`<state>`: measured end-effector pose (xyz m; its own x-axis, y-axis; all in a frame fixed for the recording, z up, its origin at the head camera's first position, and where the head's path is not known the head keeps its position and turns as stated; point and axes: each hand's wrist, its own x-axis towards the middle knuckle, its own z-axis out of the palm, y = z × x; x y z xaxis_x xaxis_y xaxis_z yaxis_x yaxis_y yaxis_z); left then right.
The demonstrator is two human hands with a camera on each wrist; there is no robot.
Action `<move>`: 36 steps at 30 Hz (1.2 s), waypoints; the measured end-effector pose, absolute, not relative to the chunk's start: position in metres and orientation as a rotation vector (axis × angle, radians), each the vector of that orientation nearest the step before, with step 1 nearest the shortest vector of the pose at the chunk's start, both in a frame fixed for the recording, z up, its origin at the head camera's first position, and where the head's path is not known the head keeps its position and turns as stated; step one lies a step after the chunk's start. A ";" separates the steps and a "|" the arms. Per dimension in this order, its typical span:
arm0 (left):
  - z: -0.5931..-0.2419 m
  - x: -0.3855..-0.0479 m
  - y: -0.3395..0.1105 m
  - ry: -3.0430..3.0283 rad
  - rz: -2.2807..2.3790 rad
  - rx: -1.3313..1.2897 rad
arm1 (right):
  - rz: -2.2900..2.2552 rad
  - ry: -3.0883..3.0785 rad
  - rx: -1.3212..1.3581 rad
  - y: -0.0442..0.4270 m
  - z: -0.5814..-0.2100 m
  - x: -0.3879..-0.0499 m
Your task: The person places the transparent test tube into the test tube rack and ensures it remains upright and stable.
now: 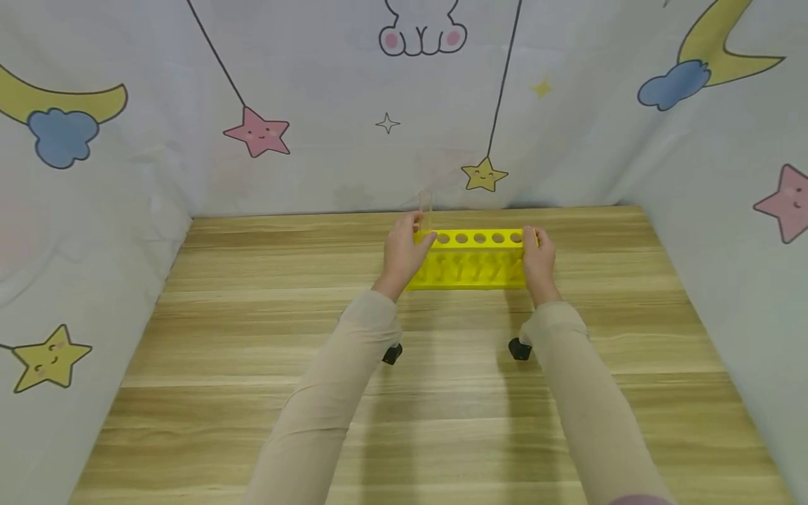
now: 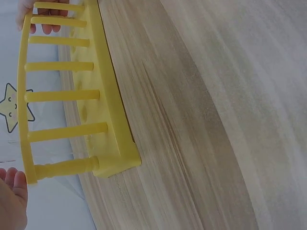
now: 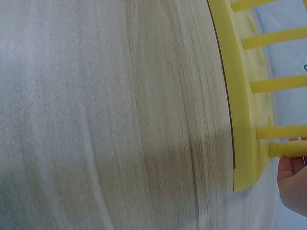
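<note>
A yellow test tube rack [image 1: 470, 247] stands on the wooden table near its back edge, with a row of round holes along the top. A clear test tube [image 1: 426, 202] rises from its left end, faint against the backdrop. My left hand [image 1: 404, 252] holds the rack's left end, thumb over the top beside the tube. At the other end my right hand [image 1: 539, 259] grips the rack. The left wrist view shows the left fingertips [image 2: 19, 182] at the top rail [image 2: 22, 96]. In the right wrist view, the right fingers [image 3: 286, 167] curl around the end post.
The wood-grain table [image 1: 252, 337] extends around and in front of the rack. A white cloth [image 1: 328, 161] printed with stars and moons hangs behind and on both sides. Black wrist-worn pieces [image 1: 392, 353] show below the sleeves.
</note>
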<state>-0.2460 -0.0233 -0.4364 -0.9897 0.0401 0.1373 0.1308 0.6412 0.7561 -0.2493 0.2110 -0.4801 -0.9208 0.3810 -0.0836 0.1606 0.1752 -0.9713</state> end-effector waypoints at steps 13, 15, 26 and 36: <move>-0.443 -0.242 -0.036 -2.720 -1.215 -0.157 | 1.854 -2.286 -0.551 0.213 -0.477 -0.249; -0.444 -0.241 -0.038 -2.736 -1.218 -0.146 | 1.856 -2.313 -0.557 0.214 -0.476 -0.249; -0.448 -0.237 -0.048 -2.789 -1.232 -0.081 | 1.943 -2.329 -0.580 0.216 -0.460 -0.249; -0.457 -0.230 -0.059 -2.822 -1.222 -0.103 | 1.761 -2.294 -0.587 0.223 -0.459 -0.249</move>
